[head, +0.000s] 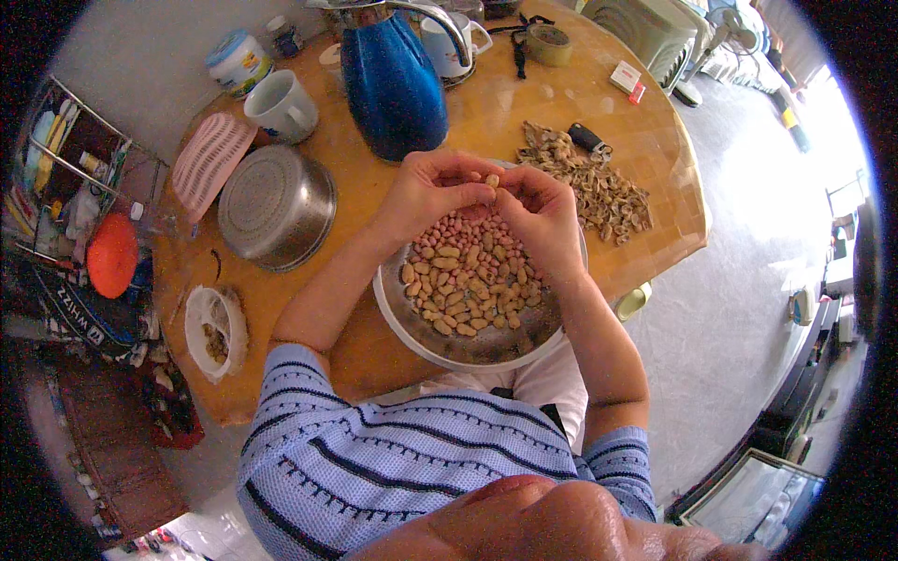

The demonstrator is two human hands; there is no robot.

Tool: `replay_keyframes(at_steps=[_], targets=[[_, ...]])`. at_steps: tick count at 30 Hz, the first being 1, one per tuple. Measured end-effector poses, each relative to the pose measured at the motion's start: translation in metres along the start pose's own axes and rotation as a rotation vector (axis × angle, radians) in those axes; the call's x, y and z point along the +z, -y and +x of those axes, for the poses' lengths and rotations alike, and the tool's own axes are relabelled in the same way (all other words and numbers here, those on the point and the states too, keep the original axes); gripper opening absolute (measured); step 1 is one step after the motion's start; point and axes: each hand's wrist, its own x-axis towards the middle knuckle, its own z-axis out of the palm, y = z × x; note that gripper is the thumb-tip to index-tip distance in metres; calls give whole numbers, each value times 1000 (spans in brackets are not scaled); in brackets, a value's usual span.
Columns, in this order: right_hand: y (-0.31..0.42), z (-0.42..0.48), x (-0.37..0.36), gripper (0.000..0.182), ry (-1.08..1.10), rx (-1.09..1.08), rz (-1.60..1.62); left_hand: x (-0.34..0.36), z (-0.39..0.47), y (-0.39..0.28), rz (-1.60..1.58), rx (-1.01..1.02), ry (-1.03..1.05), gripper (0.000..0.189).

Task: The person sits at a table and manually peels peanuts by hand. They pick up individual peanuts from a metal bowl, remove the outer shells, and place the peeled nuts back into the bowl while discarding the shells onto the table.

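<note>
My left hand (442, 184) and my right hand (537, 203) meet above the far part of a round metal pan (484, 354). Between their fingertips is a peanut (492, 181), with a bit of pinkish kernel or shell beside it at the left fingers. Which hand bears it more is hard to tell. Inside the pan, unshelled peanuts (456, 294) lie on the near side and pink shelled kernels (438, 235) on the far side, partly under my hands. A pile of empty peanut shells (610, 200) lies on the wooden table to the right of the pan.
Beyond my hands stands a blue metal jug (396, 91). An upturned metal pot (277, 207), a white mug (282, 106), a pink woven basket or cover (212, 163) and a white plastic bowl (235, 350) are at left. A key fob (588, 139) and tape roll (548, 45) lie at right.
</note>
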Motion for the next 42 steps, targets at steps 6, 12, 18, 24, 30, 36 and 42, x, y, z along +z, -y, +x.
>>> replay_keyframes(at_steps=[6,12,18,24,30,36,42], targets=[[-2,-1,3,9,-81,-113,-253,5,-4,-5,57,18,-37,16],[-6,-1,10,10,-155,-164,-239,10,-8,-12,207,130,-106,17],[-6,-2,16,12,-181,-152,-202,12,-10,-12,208,216,-134,19],[-18,2,20,10,-247,-169,-5,12,-9,-15,241,189,-137,19],[-4,-3,17,14,-139,-105,-90,7,-5,-9,112,126,-95,18],[-6,-2,18,13,-189,-93,-24,8,-4,-1,65,140,-100,18],[-6,-2,18,13,-215,-118,-53,7,-5,-5,106,121,-88,18]])
